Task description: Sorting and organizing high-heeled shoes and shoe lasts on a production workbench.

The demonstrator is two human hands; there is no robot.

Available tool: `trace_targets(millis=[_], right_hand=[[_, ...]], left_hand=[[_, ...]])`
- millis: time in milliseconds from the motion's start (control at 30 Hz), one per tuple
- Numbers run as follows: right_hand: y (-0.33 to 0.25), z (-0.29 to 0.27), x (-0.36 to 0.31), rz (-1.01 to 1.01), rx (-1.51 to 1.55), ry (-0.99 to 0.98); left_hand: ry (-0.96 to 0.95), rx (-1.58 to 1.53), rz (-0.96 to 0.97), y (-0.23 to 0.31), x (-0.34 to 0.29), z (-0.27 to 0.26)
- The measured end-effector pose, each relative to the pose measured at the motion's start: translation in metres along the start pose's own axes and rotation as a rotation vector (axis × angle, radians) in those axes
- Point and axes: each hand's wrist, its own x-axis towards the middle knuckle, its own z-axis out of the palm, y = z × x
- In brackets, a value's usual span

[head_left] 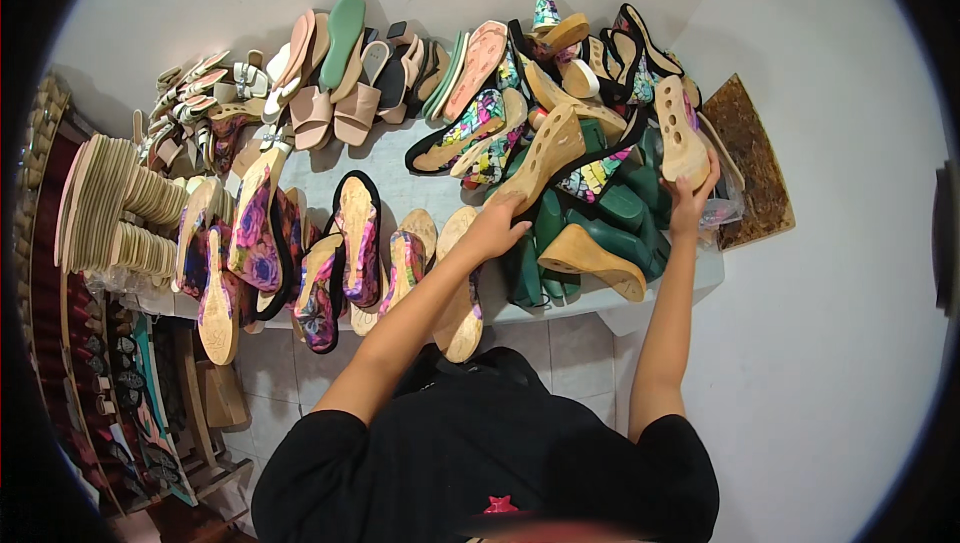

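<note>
Here, left hand (497, 227) grips lower end of perforated wooden wedge (545, 155), above crowded table (385, 171); right hand (692, 198) holds second perforated wedge (680, 133) near table's right end. Green shoe lasts (620, 208) heaped between hands. Clear plastic bag (722, 211) just beside right hand; contents unclear. Rack (68, 343) at left holds shoes (130, 380). Floral wedge sandals (320, 298) overhang front edge. Bare cloth between back and front rows.
</note>
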Motion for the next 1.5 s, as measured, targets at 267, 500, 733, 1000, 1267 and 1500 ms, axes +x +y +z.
trace_targets(millis=[267,500,733,1000,1267,1500], right_hand=[[-0.047,0.138,-0.152,-0.141,0.528,-0.093],[-0.059,0.223,-0.28,-0.003,0.269,-0.145],[-0.069,0.262,-0.322,0.044,0.29,-0.484],[-0.059,0.262,-0.294,0.354,0.374,-0.595],[-0.052,0.234,-0.232,0.462,0.235,-0.363],[-0.049,0.257,-0.204,0.448,0.159,-0.554]], left_hand=[[-0.062,-0.75,-0.04,0.075,-0.059,-0.066],[0.101,-0.816,-0.201,0.073,-0.138,-0.123],[0.354,-0.724,-0.291,0.032,-0.201,-0.158],[0.396,-0.713,-0.404,0.0,-0.248,-0.159],[0.168,-0.737,-0.311,0.02,-0.259,-0.137],[0.287,-0.779,-0.297,0.013,-0.265,-0.13]])
